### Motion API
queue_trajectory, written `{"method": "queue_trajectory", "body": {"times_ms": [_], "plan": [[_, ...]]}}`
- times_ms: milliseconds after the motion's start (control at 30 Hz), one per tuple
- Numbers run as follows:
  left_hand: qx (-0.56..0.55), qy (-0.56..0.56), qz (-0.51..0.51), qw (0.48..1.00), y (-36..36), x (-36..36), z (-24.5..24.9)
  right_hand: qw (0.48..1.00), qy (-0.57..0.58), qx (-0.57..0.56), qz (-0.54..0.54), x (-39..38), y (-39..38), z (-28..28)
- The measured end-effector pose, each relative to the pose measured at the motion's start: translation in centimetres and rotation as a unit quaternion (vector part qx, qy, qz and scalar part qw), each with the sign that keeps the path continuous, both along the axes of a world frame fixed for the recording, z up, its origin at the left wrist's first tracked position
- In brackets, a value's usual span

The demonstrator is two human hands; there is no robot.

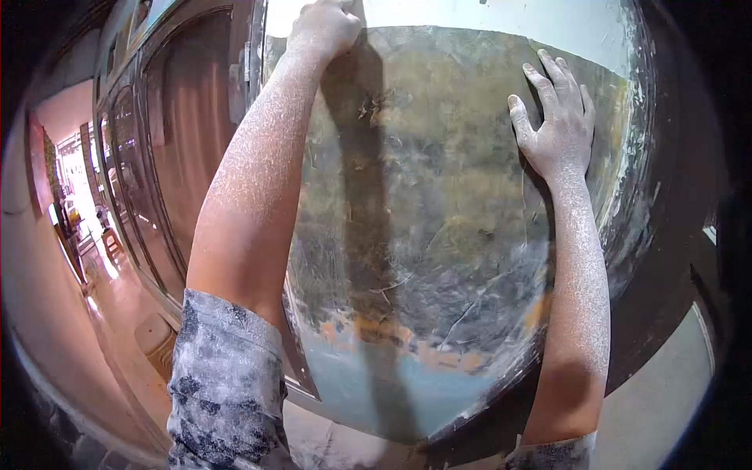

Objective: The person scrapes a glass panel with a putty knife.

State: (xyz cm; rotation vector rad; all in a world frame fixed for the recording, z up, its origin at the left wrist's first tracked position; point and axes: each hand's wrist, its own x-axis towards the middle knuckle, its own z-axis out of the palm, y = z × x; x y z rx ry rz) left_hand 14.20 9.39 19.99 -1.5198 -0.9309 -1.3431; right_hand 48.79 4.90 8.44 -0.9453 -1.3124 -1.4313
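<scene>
My left hand [323,31] is raised to the top of the view, its fingers curled closed against the white upper strip of the wall [462,53]. What those fingers hold, if anything, is hidden. Lower on the right, my right hand [558,129] rests with fingers spread on the worn olive-brown surface [446,141], just under the white strip. White dust coats both hands and forearms. The brown surface is scratched and patchy, with orange and pale blue showing near its bottom. My left arm casts a long dark shadow down it.
Left of the wall stands a dark-framed door with a reddish curtain [188,117] behind its panes. A passage floor [129,298] runs back to a bright opening, with a small stool [112,241] along it. A brown chair-like object [155,341] is nearer. Dark framing borders the right side.
</scene>
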Motion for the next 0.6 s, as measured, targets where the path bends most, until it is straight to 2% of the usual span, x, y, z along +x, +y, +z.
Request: {"method": "queue_trajectory", "body": {"times_ms": [67, 100, 167, 200, 267, 300, 400, 433, 467, 567, 600], "plan": [[0.029, 0.033, -0.055, 0.998, 1.2, -1.3, 0.8, 1.0, -0.001, -0.001, 0.01, 0.0, 0.0, 0.1], [0.029, 0.033, -0.057, 0.997, -0.7, -0.5, 0.5, 1.0, -0.006, 0.003, -0.002, 0.1, 0.1, 0.2], [-0.154, -0.066, 0.014, 0.986, -3.8, 0.5, -0.1, 1.0, -0.009, 0.005, -0.001, 0.1, 0.1, 0.1], [-0.154, -0.066, 0.013, 0.986, -3.1, -0.2, -0.3, 1.0, -0.011, 0.01, -0.001, 0.0, 0.1, 0.2], [0.01, 0.018, -0.083, 0.996, -1.6, -1.4, -1.2, 1.0, -0.015, 0.012, 0.006, 0.1, 0.1, 0.2], [0.0, 0.008, -0.03, 1.0, -1.2, -1.7, -1.6, 1.0, -0.014, 0.014, 0.004, 0.0, 0.1, 0.2], [0.011, -0.023, 0.012, 1.0, 0.0, -3.1, -3.8, 1.0, -0.017, 0.015, 0.002, 0.1, 0.2, 0.2], [-0.039, -0.011, -0.032, 0.999, 0.3, -3.6, -4.4, 1.0, -0.02, 0.016, 0.004, 0.2, 0.2, 0.2], [0.042, 0.046, -0.015, 0.998, -0.1, -3.9, -4.8, 1.0, -0.02, 0.015, 0.004, 0.2, 0.2, 0.2], [0.037, 0.025, -0.055, 0.998, -1.0, -3.9, -6.7, 1.0, -0.02, 0.021, 0.001, 0.0, 0.1, 0.1], [0.003, 0.002, -0.067, 0.998, -1.6, -3.9, -7.3, 1.0, -0.021, 0.021, 0.003, 0.0, 0.1, 0.2]]}}
